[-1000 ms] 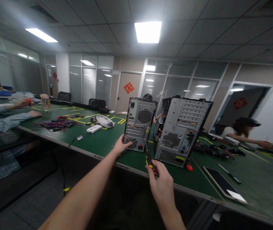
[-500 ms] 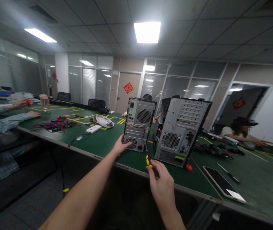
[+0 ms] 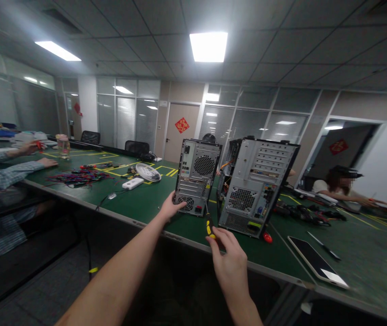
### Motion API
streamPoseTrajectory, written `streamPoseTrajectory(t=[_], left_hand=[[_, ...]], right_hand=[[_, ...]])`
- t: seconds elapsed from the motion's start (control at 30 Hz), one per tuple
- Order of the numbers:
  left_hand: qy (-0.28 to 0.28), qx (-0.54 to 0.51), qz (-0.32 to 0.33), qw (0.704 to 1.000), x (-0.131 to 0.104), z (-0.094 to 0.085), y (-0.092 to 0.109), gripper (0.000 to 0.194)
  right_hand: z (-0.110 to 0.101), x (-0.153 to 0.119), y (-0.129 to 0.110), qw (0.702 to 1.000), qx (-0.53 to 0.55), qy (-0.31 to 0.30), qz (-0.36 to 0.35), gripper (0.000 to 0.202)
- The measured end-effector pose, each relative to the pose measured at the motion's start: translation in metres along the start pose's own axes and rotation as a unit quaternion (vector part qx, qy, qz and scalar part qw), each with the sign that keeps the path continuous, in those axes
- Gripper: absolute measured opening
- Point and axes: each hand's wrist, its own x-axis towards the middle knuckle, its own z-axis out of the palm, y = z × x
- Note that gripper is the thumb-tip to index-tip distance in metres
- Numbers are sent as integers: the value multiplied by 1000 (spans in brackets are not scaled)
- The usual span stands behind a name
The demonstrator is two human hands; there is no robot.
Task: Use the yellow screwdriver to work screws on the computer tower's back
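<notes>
A small computer case (image 3: 196,174) stands upright on the green table, its rear panel facing me. My left hand (image 3: 170,208) grips its lower left edge, with the thumb lying over the fan grille near the bottom. In my right hand (image 3: 229,251) the fingers pinch the end of a black and yellow screwdriver (image 3: 209,225). Its shaft points up to the lower right edge of the case; whether the tip sits in a screw is too small to tell. A larger computer tower (image 3: 257,185) stands just to the right, its left side open with wires showing inside.
A red-ended tool (image 3: 267,237) lies by the tower's foot. Right of it are a phone-like tablet (image 3: 317,261) and a thin tool (image 3: 324,246). Leftward lie a white power strip (image 3: 132,183), a white basket (image 3: 148,172) and a cable pile (image 3: 78,177). Co-workers sit at both sides.
The screwdriver's handle has tilted very slightly to the left in my right hand. My left hand and both computer cases stay in place.
</notes>
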Motion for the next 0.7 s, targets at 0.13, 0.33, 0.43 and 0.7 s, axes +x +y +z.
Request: streamPoseTrajectory(t=[0.13,0.33,0.43,0.7], left_hand=[[0,8,-3,1000,-1,0,2,76],[-6,-4,-7,1000,-4,0,10,74],[-2,-2,-12,1000,-5,1,13,75],[-3,2,-9,1000,-4,0,10,75]], right_hand=[[-1,-1,1,1000,-12,3,-11,31],[-1,-1,0,1000,-9,4,-5,30],[1,-1,0,1000,17,12,19,28],[2,-2,1,1000,-18,4,-17,31]])
